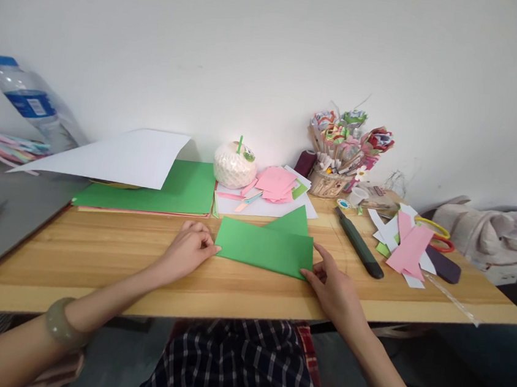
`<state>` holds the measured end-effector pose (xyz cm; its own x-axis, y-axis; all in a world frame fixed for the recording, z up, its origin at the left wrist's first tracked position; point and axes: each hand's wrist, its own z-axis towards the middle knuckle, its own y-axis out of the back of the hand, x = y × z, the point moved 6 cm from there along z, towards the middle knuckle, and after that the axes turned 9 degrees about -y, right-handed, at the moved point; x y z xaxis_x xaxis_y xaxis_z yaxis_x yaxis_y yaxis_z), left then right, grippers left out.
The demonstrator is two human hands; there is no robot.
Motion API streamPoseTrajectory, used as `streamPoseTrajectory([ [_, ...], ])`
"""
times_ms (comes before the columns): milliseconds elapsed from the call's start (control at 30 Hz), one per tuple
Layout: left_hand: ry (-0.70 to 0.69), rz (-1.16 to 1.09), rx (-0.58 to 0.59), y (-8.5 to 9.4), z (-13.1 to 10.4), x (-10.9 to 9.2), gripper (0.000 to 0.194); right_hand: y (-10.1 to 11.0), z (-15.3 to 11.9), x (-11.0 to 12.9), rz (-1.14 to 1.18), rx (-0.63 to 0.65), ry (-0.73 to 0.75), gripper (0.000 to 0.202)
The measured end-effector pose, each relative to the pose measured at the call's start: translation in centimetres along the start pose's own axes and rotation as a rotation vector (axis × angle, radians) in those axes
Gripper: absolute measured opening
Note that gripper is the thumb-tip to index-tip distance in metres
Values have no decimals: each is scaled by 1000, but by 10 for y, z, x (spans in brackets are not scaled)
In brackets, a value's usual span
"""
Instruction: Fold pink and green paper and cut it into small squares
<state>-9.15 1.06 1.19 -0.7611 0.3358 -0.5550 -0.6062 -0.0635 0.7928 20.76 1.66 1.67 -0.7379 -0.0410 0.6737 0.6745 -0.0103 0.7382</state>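
Note:
A folded sheet of green paper (264,248) lies flat on the wooden table in front of me, its fold along the near edge. My left hand (192,245) pinches its left side near the lower corner, thumb against the edge. At the lower right corner, my right hand (330,281) grips the paper between thumb and fingers. Another green piece (293,220) with a slanted edge sticks out behind the folded sheet. Whether the two pieces are joined is hidden.
Left of centre lie green sheets (192,186) under a curled white sheet (128,155). A water bottle (32,102), coconut (235,165), pink paper squares (275,183) and basket of paper flowers (331,182) line the back. A dark green cutter (358,242) and paper scraps (408,249) lie right.

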Motion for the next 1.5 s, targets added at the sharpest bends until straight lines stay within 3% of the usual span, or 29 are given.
streamPoseTrajectory([
  [233, -7, 60, 47, 4, 9, 0, 26, 0, 5, 4, -49, 29, 26, 57],
  [533, -104, 94, 95, 6, 13, -4, 23, -1, 7, -2, -40, 18, 43, 31],
  [967, -112, 304, 205, 1, 13, -11, 25, -3, 2, 4, -93, 2, 66, 43],
  [1500, -91, 277, 247, 1, 18, -8, 22, -3, 7, 5, -349, 56, 170, 55],
])
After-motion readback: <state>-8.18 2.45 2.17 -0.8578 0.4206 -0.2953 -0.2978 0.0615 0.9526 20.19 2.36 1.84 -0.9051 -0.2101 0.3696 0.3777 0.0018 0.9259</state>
